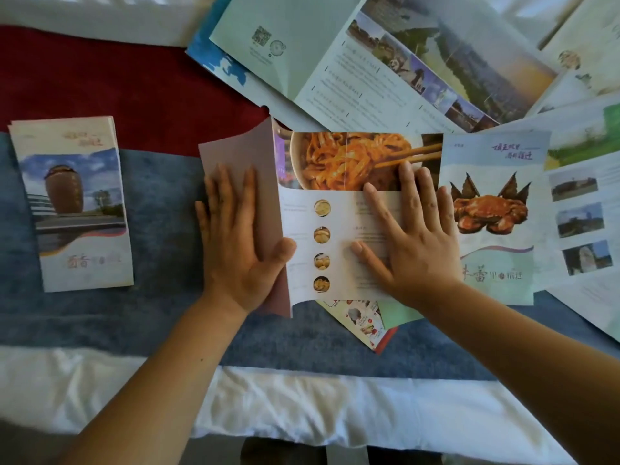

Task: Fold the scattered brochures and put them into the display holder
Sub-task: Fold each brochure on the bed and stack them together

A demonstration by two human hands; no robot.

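1. Brochures already folded (72, 203) lie stacked on the bed, well left of the left fingers.
2. The left hand (235, 236) presses straight fingers on the food brochure's (318, 229) raised flap (265, 162), thumb over its edge.
3. The right hand (416, 236), fingers spread flat, pins the open pages, gripping nothing.
4. Folding is under way; next the flap likely needs swinging right and creasing. Unfolded sheets (402, 62) wait beyond the right fingers; no holder shows.

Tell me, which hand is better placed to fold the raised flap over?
Left. The left hand lies on the raised pink flap, thumb at its edge. The right hand presses flat on the middle panel of the noodle brochure, holding it down.
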